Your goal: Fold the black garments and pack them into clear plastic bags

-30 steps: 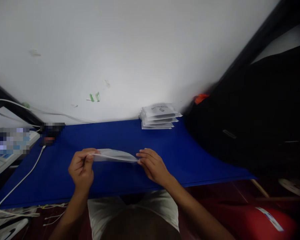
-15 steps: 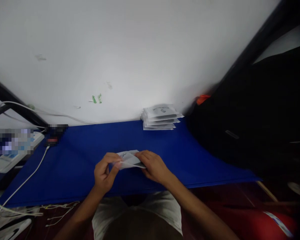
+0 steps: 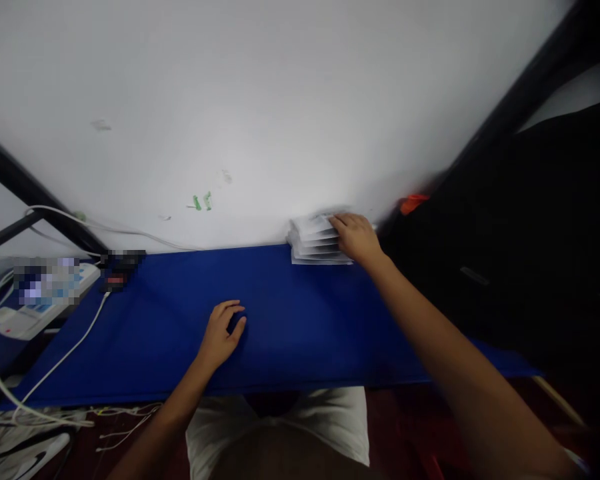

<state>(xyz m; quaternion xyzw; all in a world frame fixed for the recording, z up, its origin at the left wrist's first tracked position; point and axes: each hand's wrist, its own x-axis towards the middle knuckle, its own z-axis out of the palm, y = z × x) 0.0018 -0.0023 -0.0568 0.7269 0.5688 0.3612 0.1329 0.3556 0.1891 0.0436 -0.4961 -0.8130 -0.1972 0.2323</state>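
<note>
Against the wall at the back of the blue-covered surface lies a stack of flat, whitish translucent plastic bags (image 3: 313,233), several high. My right hand (image 3: 357,235) is on the right end of the topmost bag, its fingertips over the bag's upper face; the thumb is mostly hidden and the bag is blurred by motion. Nearer to me, my left hand (image 3: 225,330) rests over the blue cover (image 3: 290,320) with nothing in it, fingers loosely curved and apart from the thumb.
A white power strip (image 3: 45,303), partly pixelated, sits at the left with white cables (image 3: 65,360) running from it. Beside it lies a dark device (image 3: 123,267). Black fabric (image 3: 505,233) bulges along the right side, near an orange scrap (image 3: 413,203). The white wall (image 3: 300,100) rises behind.
The bag that both hands held in front of me has gone to the stack with my right hand, forward and right. My left hand has let go and stayed near its place.
</note>
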